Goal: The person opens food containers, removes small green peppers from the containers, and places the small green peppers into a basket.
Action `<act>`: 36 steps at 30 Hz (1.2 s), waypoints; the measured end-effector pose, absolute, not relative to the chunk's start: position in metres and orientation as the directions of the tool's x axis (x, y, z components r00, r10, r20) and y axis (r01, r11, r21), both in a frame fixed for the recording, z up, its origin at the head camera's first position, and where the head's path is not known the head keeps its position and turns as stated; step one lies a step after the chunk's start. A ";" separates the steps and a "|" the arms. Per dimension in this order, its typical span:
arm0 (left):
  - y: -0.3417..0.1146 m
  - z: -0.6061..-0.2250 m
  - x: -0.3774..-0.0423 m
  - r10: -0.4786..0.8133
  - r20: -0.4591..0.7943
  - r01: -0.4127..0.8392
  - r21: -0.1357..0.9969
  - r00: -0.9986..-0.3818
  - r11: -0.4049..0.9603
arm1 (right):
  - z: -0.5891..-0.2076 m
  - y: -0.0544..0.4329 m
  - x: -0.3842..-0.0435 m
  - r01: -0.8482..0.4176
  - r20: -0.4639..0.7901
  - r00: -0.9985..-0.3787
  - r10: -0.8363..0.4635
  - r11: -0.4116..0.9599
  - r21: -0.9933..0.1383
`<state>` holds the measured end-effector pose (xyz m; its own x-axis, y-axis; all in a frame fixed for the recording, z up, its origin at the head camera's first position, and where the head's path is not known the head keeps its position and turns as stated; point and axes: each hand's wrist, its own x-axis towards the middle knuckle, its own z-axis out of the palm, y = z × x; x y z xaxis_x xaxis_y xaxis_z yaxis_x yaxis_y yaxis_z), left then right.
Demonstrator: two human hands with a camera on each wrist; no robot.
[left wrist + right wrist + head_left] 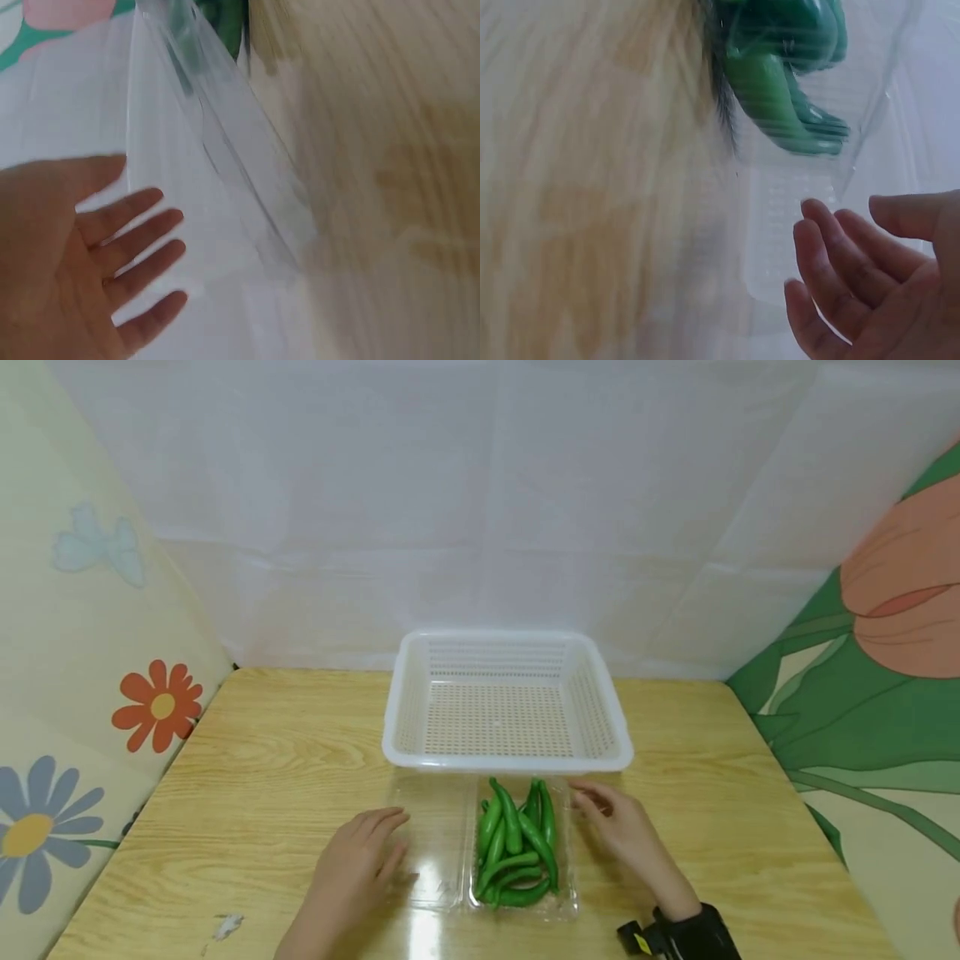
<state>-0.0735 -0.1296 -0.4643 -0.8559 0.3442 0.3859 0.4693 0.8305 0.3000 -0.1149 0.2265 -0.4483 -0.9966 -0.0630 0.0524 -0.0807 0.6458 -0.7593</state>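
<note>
A clear plastic clamshell box [572,881] lies on the table with its lid [431,835] folded out flat to the left. Several long green chili peppers [513,835] fill its right half. My left hand [351,864] is at the lid's left edge; in the left wrist view its fingers [154,266] are spread and hold nothing. At the upper right corner of the box is my right hand [621,827]. Its fingers [840,262] are loosely bent in the right wrist view, beside the clear wall, with nothing between them and the thumb.
A white perforated plastic basket [507,762] stands right behind the box, with nothing in it. The wooden table [285,735] meets a white cloth backdrop [337,527] at the back. Patterned panels flank both sides. A small pale scrap [227,927] shows at the front left.
</note>
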 end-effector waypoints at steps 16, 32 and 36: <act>-0.092 -0.454 -0.083 0.610 0.074 0.571 0.456 -0.789 0.683 | -0.431 0.224 -0.104 -0.264 0.180 -0.965 -0.193 0.680 -0.684; -0.082 -0.448 -0.092 0.670 -0.010 0.591 0.462 -0.742 0.661 | -0.412 0.207 -0.103 -0.405 0.181 -0.908 -0.377 0.688 -0.602; -0.082 -0.454 -0.089 0.664 0.016 0.594 0.465 -0.748 0.657 | -0.407 0.204 -0.107 -0.415 0.177 -0.902 -0.394 0.676 -0.609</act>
<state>-0.0892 -0.0822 -0.4537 -0.7476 0.6640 0.0161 0.5936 0.6570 0.4647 -0.1067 0.2038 -0.4073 -0.9018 -0.3939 0.1775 -0.4151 0.6758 -0.6091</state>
